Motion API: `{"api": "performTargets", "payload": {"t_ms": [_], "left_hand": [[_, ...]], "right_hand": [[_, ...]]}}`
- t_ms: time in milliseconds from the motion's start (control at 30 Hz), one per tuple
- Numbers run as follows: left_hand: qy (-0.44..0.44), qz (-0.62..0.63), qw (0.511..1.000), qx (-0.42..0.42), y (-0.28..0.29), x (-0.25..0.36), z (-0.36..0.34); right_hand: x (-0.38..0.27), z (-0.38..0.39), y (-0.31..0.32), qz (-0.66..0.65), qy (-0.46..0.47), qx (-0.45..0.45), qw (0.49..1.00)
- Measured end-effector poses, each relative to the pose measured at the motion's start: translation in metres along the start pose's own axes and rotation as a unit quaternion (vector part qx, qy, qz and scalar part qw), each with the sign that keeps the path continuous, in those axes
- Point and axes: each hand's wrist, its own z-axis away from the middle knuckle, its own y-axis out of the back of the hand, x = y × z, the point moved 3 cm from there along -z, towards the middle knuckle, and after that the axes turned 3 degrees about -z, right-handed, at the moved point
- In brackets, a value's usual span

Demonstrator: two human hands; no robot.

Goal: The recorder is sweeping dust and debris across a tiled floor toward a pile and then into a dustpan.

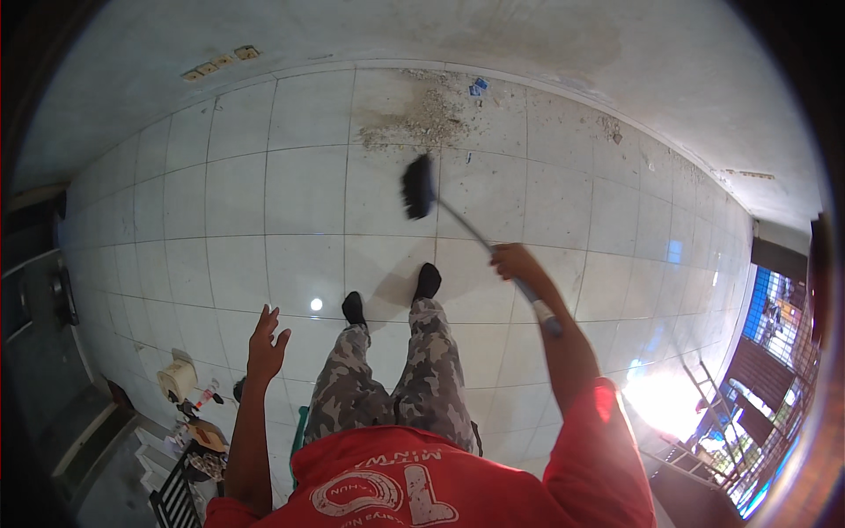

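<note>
My right hand (514, 261) is closed round the grey handle (466, 224) of a broom, whose dark bristled head (418, 187) is slightly blurred over the white tiles, short of a patch of scattered grit (422, 123). Small blue scraps (478, 87) lie beside that debris near the wall. My left hand (267, 343) hangs empty at the left, its fingers apart. My feet in black socks stand below the broom head.
Walls (563, 40) edge the tiled floor (229, 202). At lower left are a cream container (176, 379), assorted items and a black slatted object (176, 488). A dark door (26, 308) is at the left. A metal ladder (722, 396) stands by a bright barred opening at the right.
</note>
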Motion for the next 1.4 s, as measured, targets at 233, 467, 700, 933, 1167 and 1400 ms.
{"api": "performTargets", "payload": {"t_ms": [233, 467, 700, 933, 1167, 1400], "left_hand": [[-0.016, -0.016, 0.999, -0.033, -0.050, 0.070, -0.007], [-0.089, 0.034, 0.995, -0.025, -0.073, 0.112, -0.019], [-0.109, 0.074, 0.991, -0.025, -0.071, 0.132, -0.022], [-0.094, 0.059, 0.994, -0.006, -0.049, 0.099, -0.056], [-0.034, 0.064, 0.997, 0.018, -0.006, 0.064, -0.071], [-0.011, 0.103, 0.994, 0.037, 0.018, 0.026, -0.094]], "right_hand": [[0.038, 0.086, 0.159, -0.106, -0.321, 0.368, 0.866], [-0.026, 0.135, 0.110, -0.127, -0.283, 0.441, 0.842], [-0.183, 0.093, -0.043, -0.274, -0.346, 0.195, 0.876], [-0.179, -0.134, -0.168, -0.212, -0.136, -0.007, 0.968], [-0.087, -0.238, -0.109, -0.331, -0.189, 0.004, 0.925], [-0.032, -0.082, 0.136, -0.292, -0.259, 0.143, 0.909]]}}
